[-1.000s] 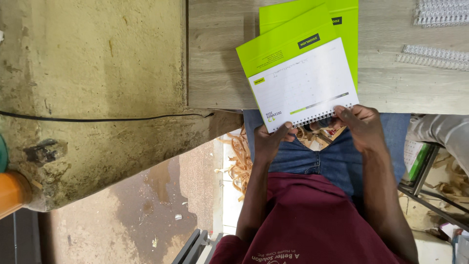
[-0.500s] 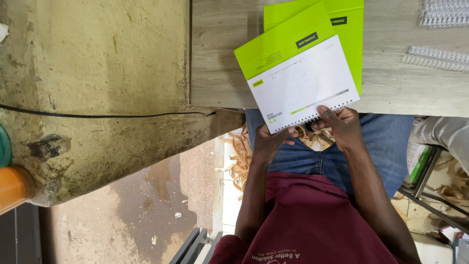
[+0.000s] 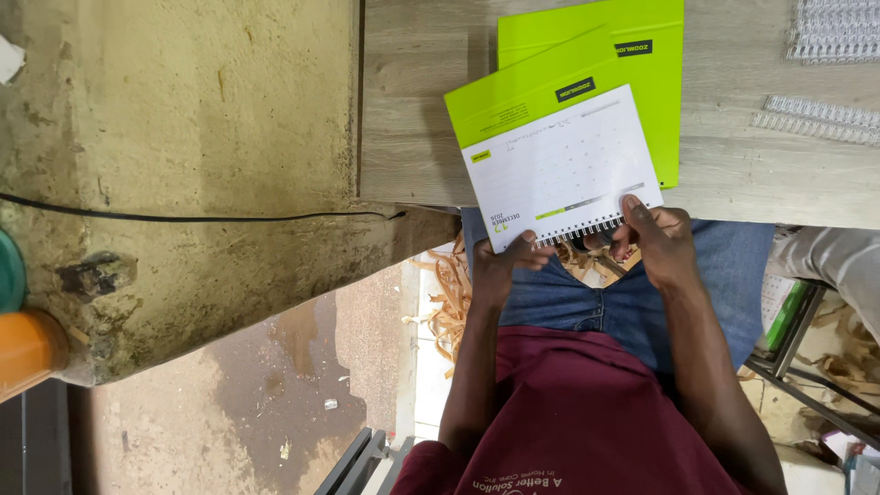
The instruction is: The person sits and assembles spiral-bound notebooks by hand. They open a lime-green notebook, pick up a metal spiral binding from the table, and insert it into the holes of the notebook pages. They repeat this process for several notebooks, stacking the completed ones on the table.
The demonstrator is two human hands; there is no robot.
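A wire-bound desk calendar (image 3: 564,165), with a white month sheet on top and a lime-green card backing, lies tilted at the near edge of the wooden bench (image 3: 412,110), its wire spine (image 3: 587,227) hanging just past the edge over the person's lap. The left hand (image 3: 500,266) pinches the near-left corner of the sheets, fingers curled over the top and the thumb apparently beneath. The right hand (image 3: 655,240) rests with its fingertips pressed together on the right end of the spine; whether its thumb closes under the wire cannot be told. A second lime-green cover (image 3: 655,82) lies flat behind the calendar, partly under it. Two loose strips of binding wire (image 3: 830,27) (image 3: 816,119) sit well apart, toward the far right corner of the bench.

The likely risk is the overhang: with the spine off the bench edge and only fingertip contact, a slack pinch could let the calendar tip into the lap or down among the wood shavings (image 3: 449,298). Uneven pressure on the wire could also bend its loops or let sheets slip out of line.
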